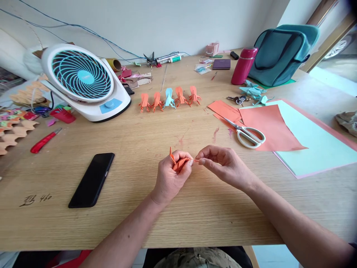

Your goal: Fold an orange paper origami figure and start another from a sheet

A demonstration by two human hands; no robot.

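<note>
My left hand (173,175) is closed around an orange folded-paper figure (180,164), whose thin strip sticks up past the index finger. My right hand (227,165) pinches a narrow orange tip of the same figure between thumb and forefinger, just right of the left thumb. Both hands are over the front middle of the table. Much of the figure is hidden inside the left fingers. Beyond the hands stands a row of several finished paper figures, orange ones (181,96) with a light blue one (169,98) in the middle.
White-handled scissors (249,137) lie on orange paper (275,126) and pale green sheets (315,149) at right. A black phone (92,180), red knife (45,141) and white fan (83,80) are at left. A magenta bottle (244,66) and teal bag (279,56) stand behind.
</note>
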